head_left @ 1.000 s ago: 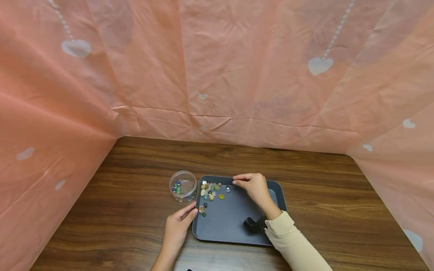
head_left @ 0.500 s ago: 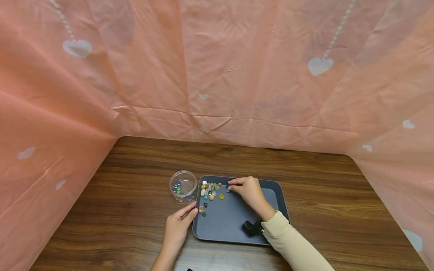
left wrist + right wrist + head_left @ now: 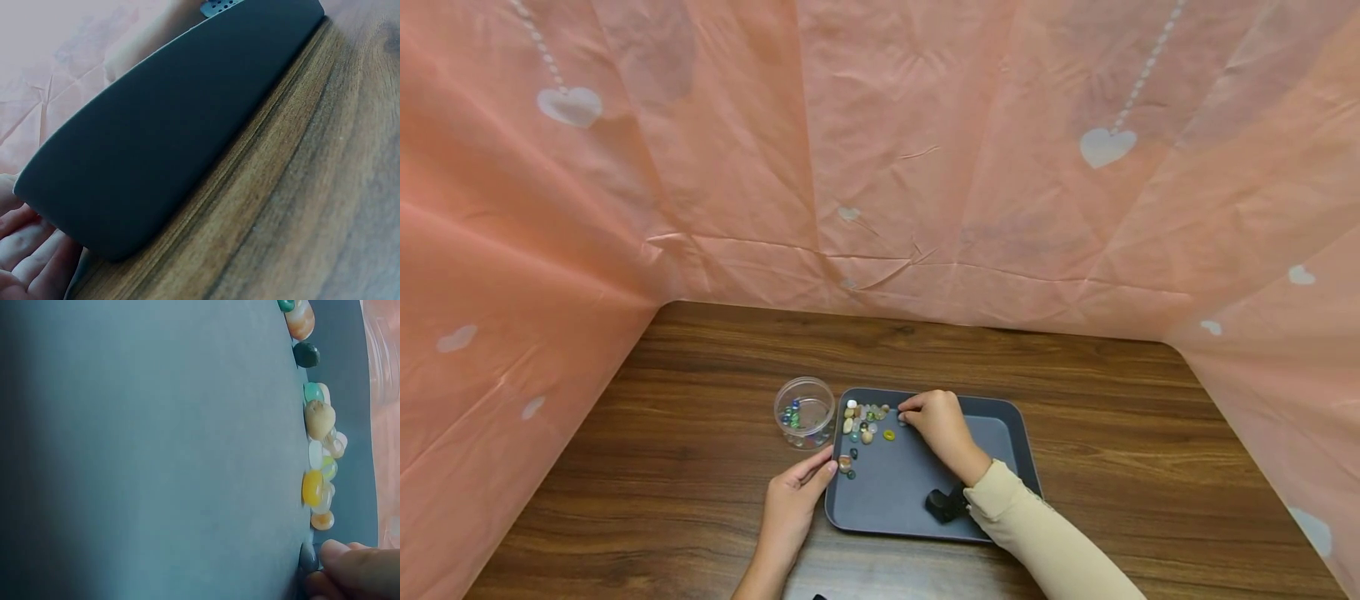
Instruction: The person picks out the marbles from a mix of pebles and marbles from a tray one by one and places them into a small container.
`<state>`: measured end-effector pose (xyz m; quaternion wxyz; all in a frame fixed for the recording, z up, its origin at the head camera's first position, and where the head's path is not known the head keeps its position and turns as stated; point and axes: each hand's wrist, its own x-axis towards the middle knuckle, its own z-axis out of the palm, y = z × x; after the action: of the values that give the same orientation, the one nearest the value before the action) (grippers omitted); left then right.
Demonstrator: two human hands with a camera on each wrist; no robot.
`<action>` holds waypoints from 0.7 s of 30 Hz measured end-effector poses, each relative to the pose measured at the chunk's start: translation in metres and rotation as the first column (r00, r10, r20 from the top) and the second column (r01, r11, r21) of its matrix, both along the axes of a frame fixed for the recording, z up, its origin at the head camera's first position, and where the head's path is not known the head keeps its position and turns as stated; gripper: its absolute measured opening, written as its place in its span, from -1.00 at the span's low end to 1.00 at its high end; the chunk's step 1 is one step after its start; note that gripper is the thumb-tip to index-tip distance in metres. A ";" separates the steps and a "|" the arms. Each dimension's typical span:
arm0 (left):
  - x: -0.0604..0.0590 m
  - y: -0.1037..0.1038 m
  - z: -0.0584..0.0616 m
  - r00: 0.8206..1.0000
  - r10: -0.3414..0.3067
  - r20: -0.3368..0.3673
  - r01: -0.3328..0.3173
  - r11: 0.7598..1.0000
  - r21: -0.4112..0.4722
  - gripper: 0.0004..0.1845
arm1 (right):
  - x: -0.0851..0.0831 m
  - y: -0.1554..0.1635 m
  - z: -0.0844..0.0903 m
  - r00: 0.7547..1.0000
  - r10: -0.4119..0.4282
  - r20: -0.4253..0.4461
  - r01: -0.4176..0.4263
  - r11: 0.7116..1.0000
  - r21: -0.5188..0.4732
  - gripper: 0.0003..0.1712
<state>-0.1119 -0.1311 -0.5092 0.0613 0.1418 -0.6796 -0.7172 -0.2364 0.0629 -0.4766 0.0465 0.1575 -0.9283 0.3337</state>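
A dark grey tray [image 3: 1000, 425] with rounded corners and a smooth matte face was set on a wood-grain table [image 3: 685, 475]. A cluster of small polished pebbles [image 3: 865, 423], glossy and rounded, in yellow, cream, orange, teal and dark green, was gathered at the tray's far left corner. No writing or label could be read on anything. The right hand [image 3: 936, 421] was laid on the tray with its fingers curled, and a bluish-grey pebble [image 3: 308, 556] at the cluster's right end was touched by the fingertips [image 3: 334, 550]. The left hand [image 3: 793, 500] was rested at the tray's near left edge, its fingers nearly straight against the rim. A round clear plastic jar [image 3: 805, 411] holding glass beads was stood just left of the tray.
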 end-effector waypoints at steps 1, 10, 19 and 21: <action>0.000 0.000 0.000 1.000 0.000 -0.001 0.000 1.000 -0.002 -0.62 | 0.000 0.000 0.000 1.000 0.000 0.005 0.000 1.000 0.003 -0.95; 0.000 0.001 -0.001 1.000 0.003 0.005 -0.003 1.000 0.003 -0.64 | -0.004 0.008 -0.003 0.977 -0.080 0.198 0.108 0.986 -0.131 -0.95; 0.000 0.000 -0.001 1.000 0.004 -0.006 -0.004 1.000 -0.004 -0.64 | -0.010 0.016 -0.004 0.818 0.040 0.574 0.339 0.773 -0.537 -0.75; 0.000 0.000 -0.001 1.000 0.005 -0.004 -0.005 1.000 -0.001 -0.63 | -0.010 0.017 -0.003 0.797 0.055 0.602 0.362 0.754 -0.549 -0.73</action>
<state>-0.1122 -0.1309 -0.5103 0.0646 0.1421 -0.6796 -0.7168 -0.2465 0.0800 -0.4793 -0.1610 -0.0592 -0.7357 0.6552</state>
